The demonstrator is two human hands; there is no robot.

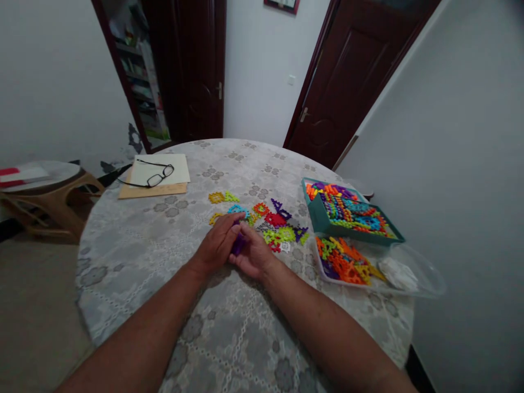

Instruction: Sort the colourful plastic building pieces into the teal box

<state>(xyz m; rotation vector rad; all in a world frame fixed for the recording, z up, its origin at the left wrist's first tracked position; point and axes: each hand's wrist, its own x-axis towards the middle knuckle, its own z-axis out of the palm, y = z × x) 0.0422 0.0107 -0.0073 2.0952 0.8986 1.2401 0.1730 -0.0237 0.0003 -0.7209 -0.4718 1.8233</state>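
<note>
My left hand (218, 240) and my right hand (254, 252) meet over the middle of the table, fingers closed around a purple plastic building piece (238, 244). Much of that piece is hidden by the fingers, so its full shape does not show. Just beyond my hands lie loose building pieces: a red one (275, 219), a blue one (237, 209), an orange ring-like one (261, 209) and several lime green ones (286, 234). Dark purple triangular pieces (301, 233) rest to their right. A yellow piece (216, 197) sits farther back.
On the right stand a teal box (347, 226) of sorted pieces and a clear plastic tub (341, 282) holding mixed pieces, with its lid alongside. Eyeglasses (155, 179) lie on papers (180, 166) at the back left. A patterned cloth (229, 338) covers the round table.
</note>
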